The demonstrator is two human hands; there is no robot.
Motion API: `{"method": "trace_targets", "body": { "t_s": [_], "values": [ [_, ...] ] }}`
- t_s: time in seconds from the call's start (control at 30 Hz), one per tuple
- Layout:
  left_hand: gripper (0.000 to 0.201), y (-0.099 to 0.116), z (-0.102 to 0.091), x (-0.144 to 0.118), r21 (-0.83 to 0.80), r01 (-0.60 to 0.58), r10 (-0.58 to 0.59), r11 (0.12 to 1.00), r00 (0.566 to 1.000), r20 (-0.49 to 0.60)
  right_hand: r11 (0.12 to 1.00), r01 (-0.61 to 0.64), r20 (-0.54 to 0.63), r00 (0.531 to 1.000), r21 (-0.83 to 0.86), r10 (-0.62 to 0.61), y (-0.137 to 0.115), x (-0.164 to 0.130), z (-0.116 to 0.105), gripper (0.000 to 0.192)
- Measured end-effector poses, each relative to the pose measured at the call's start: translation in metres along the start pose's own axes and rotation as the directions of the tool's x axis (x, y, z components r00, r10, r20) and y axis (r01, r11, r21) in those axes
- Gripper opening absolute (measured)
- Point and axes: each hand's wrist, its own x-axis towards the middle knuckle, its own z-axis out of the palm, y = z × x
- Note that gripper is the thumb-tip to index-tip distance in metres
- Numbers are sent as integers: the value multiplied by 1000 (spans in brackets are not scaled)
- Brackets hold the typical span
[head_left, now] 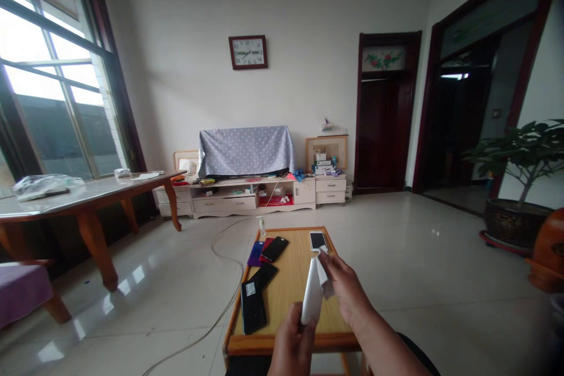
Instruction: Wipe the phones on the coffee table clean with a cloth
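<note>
Near left on wooden table (pixel 288 282): black phone (pixel 254 314) | centre, above table: left hand (pixel 296 329) clasping silver phone (pixel 312 291) | far right on table: white phone (pixel 318 239) | right: right hand (pixel 346 285) pinching white cloth (pixel 325 283) at silver phone's edge

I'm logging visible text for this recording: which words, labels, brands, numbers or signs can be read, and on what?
"10 11 12 1 2 3 4 5 6 7 8": wall clock; the 9 is unclear.
Sticker on nearest black phone: too small to read.
White boxes: too blurred to read.
White phone in left hand: no readable text.
</note>
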Motion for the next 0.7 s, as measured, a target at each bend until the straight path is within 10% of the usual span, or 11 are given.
{"method": "trace_targets", "body": {
  "t_s": [0.37, 0.7],
  "values": [
    [29, -6, -6, 15, -417, 127, -132, 900, 991, 17, 988, -149, 327, 936, 28, 132, 19, -37, 9, 51],
    [30, -13, -4, 15, -398, 156, -118, 904, 986, 117, 996, -90, 133, 987, 21, 86, 11, -10, 5, 53]
  ]
}}
